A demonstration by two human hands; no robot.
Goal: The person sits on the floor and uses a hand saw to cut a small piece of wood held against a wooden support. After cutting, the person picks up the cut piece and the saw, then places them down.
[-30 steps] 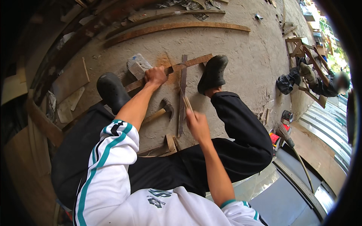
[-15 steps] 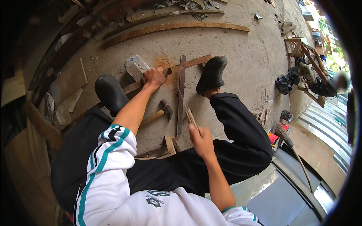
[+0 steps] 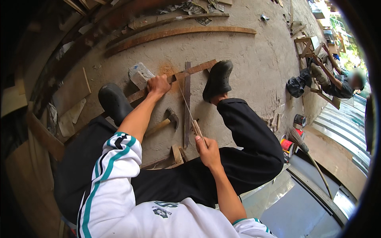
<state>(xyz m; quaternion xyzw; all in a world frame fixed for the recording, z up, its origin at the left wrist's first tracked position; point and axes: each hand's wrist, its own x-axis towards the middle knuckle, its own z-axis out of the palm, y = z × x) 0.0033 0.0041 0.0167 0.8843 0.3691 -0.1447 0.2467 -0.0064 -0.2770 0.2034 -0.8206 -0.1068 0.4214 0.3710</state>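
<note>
Some dust (image 3: pixel 169 68) is down; left hand (image 3: pixel 158 85) holds wood (image 3: pixel 198 68), right hand (image 3: pixel 208 151) holds saw (image 3: pixel 197 127). How deep it is in, I can't tell.

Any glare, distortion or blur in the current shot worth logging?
Head view: the daylight at upper right is blown out, and the grey panel at lower right carries a pale reflection; head view: the long wooden strip near the top looks bowed, likely by the fisheye, and the corners go black; head view: the right hand and saw handle look fairly sharp.
</note>
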